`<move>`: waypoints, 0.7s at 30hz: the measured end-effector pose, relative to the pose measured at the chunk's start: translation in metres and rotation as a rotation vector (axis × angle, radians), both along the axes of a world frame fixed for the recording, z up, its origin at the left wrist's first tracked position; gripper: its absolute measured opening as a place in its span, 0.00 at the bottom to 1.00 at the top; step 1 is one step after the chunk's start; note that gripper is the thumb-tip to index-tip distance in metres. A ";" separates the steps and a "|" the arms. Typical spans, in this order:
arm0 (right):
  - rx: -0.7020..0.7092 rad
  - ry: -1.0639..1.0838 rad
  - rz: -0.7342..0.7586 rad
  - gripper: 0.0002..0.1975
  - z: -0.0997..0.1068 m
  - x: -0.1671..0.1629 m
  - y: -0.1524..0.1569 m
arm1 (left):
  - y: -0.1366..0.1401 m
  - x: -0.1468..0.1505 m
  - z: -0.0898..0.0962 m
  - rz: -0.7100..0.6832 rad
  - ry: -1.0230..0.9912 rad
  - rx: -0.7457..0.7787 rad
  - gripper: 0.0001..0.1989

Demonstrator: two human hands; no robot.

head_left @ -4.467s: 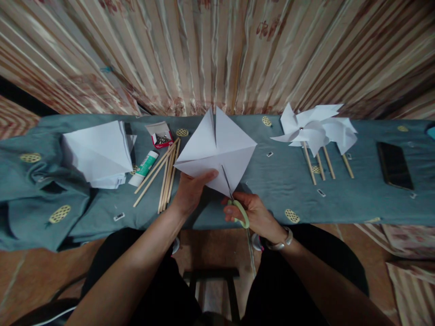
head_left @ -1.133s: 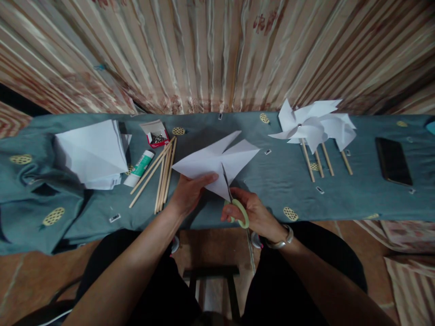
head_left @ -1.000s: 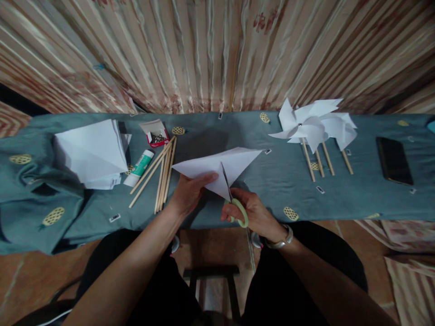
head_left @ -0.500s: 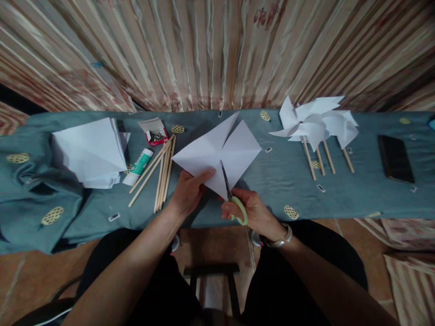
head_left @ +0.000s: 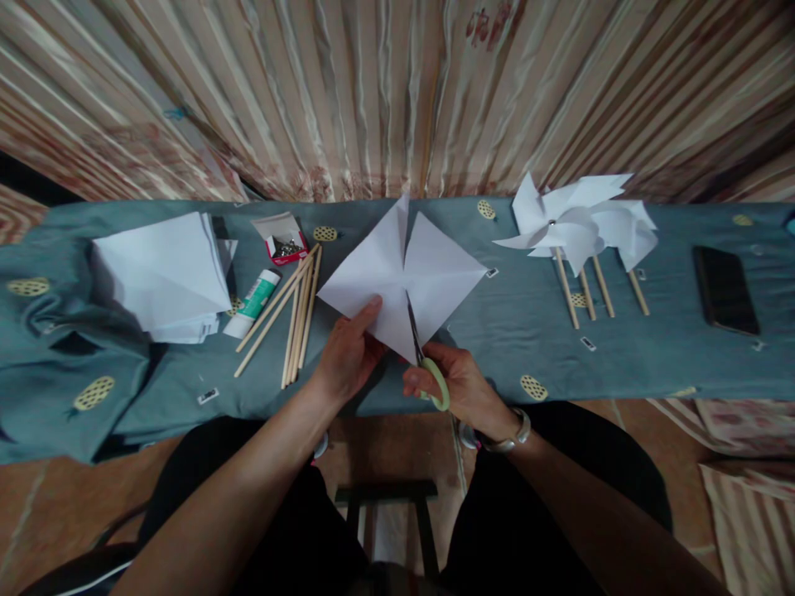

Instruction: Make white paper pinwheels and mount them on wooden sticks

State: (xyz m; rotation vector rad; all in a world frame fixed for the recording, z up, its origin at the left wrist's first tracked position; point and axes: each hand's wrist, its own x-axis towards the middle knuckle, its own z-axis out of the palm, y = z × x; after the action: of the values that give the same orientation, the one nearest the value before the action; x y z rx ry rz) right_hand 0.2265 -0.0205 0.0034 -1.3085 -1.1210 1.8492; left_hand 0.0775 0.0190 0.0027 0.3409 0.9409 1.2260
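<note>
A white paper square point(head_left: 373, 269), turned like a diamond, is held over the cloth in front of me. One slit runs in from its far corner, and the flap left of that slit lifts up. My left hand point(head_left: 353, 348) pinches the near left edge, thumb on top and fingers underneath. In my right hand point(head_left: 456, 381) is a pair of scissors point(head_left: 439, 385) with light green handles. Their blades lie along the near corner of the paper, tips pointing at its middle. The lower blade is hidden beneath the sheet.
At left lie a stack of white paper point(head_left: 165, 277), a glue stick point(head_left: 253, 304), several wooden sticks point(head_left: 291, 323) and an open box of metal pins point(head_left: 286, 247). White paper pinwheels point(head_left: 575, 223) on sticks and a black phone point(head_left: 725, 290) lie at right. A striped curtain point(head_left: 397, 91) hangs behind the table.
The paper has turned slightly and its far flap stands more upright. My left thumb has slid a little left. The scissors remain at the near corner, nearly unmoved.
</note>
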 end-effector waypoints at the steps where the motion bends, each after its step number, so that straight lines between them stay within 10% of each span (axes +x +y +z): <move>1: -0.002 0.001 0.002 0.24 -0.001 0.000 0.000 | 0.000 0.000 0.001 -0.003 -0.008 -0.013 0.08; 21: 0.098 -0.057 -0.006 0.24 -0.006 -0.003 -0.002 | -0.002 0.003 0.006 -0.011 -0.087 -0.098 0.04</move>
State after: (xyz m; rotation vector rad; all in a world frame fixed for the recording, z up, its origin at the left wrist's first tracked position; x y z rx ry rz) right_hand 0.2239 -0.0227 -0.0025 -1.3145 -1.2208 1.7398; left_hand 0.0800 0.0170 0.0089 0.2133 0.9188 1.1713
